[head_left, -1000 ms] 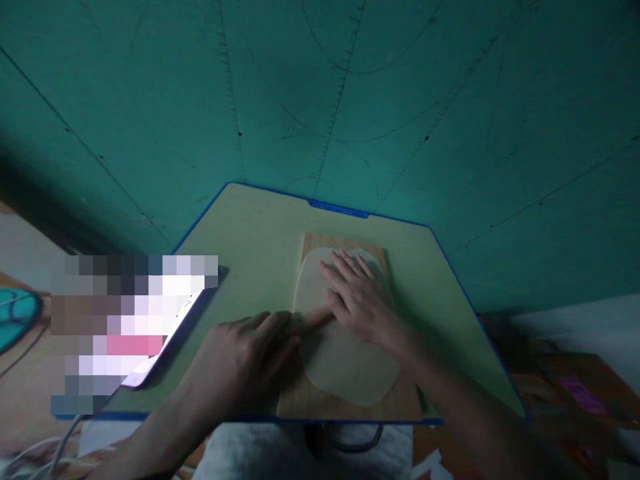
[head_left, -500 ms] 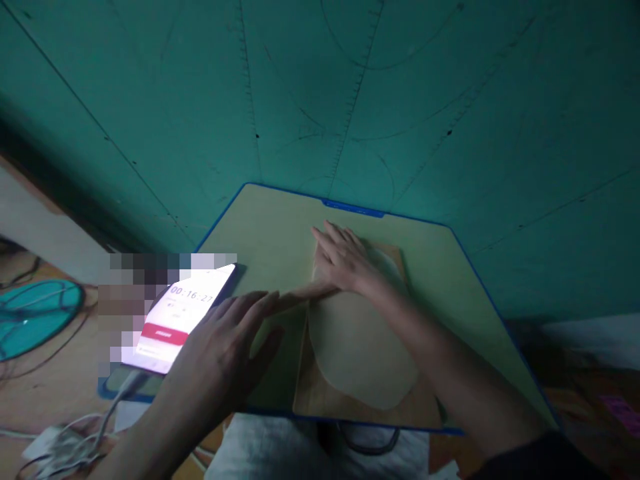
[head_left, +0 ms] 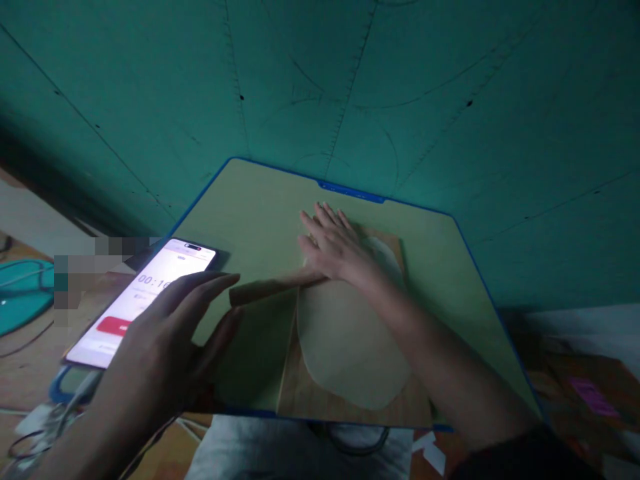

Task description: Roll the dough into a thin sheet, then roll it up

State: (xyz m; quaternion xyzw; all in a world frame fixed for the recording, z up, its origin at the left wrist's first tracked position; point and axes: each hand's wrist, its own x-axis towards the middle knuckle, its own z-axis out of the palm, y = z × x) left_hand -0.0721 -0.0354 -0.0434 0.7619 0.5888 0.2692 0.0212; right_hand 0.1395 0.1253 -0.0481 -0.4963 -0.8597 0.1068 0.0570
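A flat sheet of dough (head_left: 353, 340) lies on a wooden board (head_left: 300, 400), its outline long and rounded. Across the dough runs a wooden rolling pin (head_left: 260, 291), with its left end sticking out past the board. My right hand (head_left: 333, 247) rests palm down over the pin, fingers stretched and spread toward the far edge of the board; the hand hides the pin's right part. Off the pin's left end, my left hand (head_left: 175, 327) hovers with thumb and fingers apart, holding nothing, in front of a lit phone (head_left: 165, 257).
The board lies on a small blue-edged table (head_left: 435, 247) against a green wall (head_left: 300, 80). Cables and a charger (head_left: 55, 420) are at lower left, beside a teal object (head_left: 25, 300). Cardboard boxes (head_left: 590, 393) stand at lower right.
My left hand has drawn back left, away from the rolling pin's end, which now shows. My right hand stays on the pin with its fingers more spread. The camera view has shifted slightly.
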